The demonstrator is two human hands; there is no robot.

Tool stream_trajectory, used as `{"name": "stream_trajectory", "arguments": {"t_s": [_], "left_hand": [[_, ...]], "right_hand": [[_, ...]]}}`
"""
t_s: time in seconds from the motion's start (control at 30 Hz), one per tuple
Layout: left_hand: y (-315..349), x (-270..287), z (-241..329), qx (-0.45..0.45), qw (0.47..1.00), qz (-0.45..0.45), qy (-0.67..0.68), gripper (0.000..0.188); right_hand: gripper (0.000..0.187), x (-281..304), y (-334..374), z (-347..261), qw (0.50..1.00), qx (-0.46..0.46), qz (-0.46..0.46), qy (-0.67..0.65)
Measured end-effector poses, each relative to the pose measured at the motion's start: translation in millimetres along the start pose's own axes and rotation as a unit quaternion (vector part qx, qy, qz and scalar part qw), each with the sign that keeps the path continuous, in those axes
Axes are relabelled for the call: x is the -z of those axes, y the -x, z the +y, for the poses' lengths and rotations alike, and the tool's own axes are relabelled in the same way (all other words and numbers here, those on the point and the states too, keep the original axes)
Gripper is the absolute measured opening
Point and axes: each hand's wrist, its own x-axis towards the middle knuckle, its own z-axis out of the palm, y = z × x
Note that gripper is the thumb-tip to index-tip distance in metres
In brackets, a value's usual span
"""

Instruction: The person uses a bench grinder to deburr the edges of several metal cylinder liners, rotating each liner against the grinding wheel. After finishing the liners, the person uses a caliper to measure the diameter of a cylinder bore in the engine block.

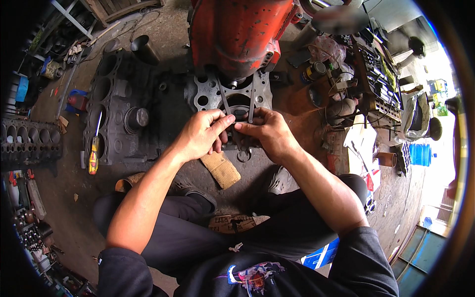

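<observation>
My left hand (204,132) and my right hand (268,132) meet in front of a grey engine block (205,89), thumbs nearly touching. Both have bent, closed fingers. Two thin metal strips, a left one (222,94) and a right one (253,94), run from under a red machine head (237,39) down to my fingers. Between the strips, beyond my fingertips, shows a dark rounded part (239,110). What exactly each hand pinches is hidden by the fingers. Just below them a small metal ring (244,156) is visible.
Left stands another engine block (118,106) with a yellow-handled screwdriver (94,156) and a round metal part (136,120) on top. A piece of cardboard (221,171) lies below my hands. At right are a rusty cylinder (309,99), a can (314,72) and a tool rack (378,74).
</observation>
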Motion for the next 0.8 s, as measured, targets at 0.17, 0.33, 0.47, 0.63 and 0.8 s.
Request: {"name": "stream_trajectory", "arguments": {"t_s": [0.17, 0.33, 0.47, 0.63, 0.8], "left_hand": [[0.8, -0.4, -1.5, 0.003, 1.000, -0.002, -0.004, 0.041], [0.2, 0.2, -1.6, 0.001, 1.000, -0.006, 0.002, 0.041], [-0.2, -1.1, -0.3, 0.006, 1.000, 0.004, 0.000, 0.041], [0.2, -0.3, 0.3, 0.008, 1.000, -0.001, -0.004, 0.040], [1.0, 0.2, -0.8, 0.004, 1.000, -0.002, -0.005, 0.041]], "right_hand": [[0.046, -0.8, 0.4, 2.4, 1.000, 0.000, 0.008, 0.015], [0.046, -1.0, 2.1, -1.2, 1.000, -0.005, 0.004, 0.016], [0.044, -1.6, 1.1, -1.6, 1.000, -0.009, 0.001, 0.009], [0.042, 0.1, 0.1, 0.8, 1.000, -0.001, 0.001, 0.006], [0.044, -1.9, -1.0, 2.3, 1.000, 0.002, 0.006, 0.006]]}}
